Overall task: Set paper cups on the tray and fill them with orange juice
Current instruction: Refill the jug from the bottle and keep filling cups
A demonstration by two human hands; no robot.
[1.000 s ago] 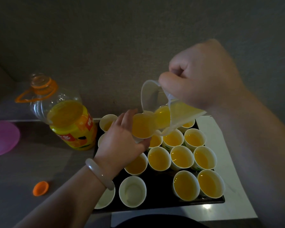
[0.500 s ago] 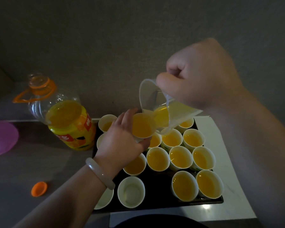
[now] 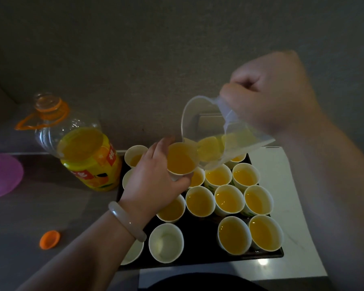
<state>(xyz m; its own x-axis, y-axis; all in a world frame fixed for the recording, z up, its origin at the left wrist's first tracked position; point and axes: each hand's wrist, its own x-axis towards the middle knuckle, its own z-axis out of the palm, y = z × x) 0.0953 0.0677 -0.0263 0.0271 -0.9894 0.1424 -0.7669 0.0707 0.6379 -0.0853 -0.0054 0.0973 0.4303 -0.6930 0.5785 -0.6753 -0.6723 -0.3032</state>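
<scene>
My left hand (image 3: pixel 156 181) grips a paper cup (image 3: pixel 180 162) full of orange juice, lifted above the black tray (image 3: pixel 200 259). My right hand (image 3: pixel 267 97) holds the handle of a clear plastic jug (image 3: pixel 214 135), tilted with its spout over that cup; a little juice lies in the jug's low side. Several paper cups on the tray hold juice, such as one (image 3: pixel 200 201) in the middle. An empty white cup (image 3: pixel 166 243) stands at the tray's front left, and another (image 3: pixel 132 252) is partly hidden under my left wrist.
A large juice bottle (image 3: pixel 86 154), uncapped and about half full, stands left of the tray. Its orange cap (image 3: pixel 50 239) lies on the grey counter near the front. A purple plate (image 3: pixel 2 175) sits at the far left. A wall rises behind.
The jug has tipped a little further and holds less juice. The cup in my left hand has stayed under the spout and looks fuller.
</scene>
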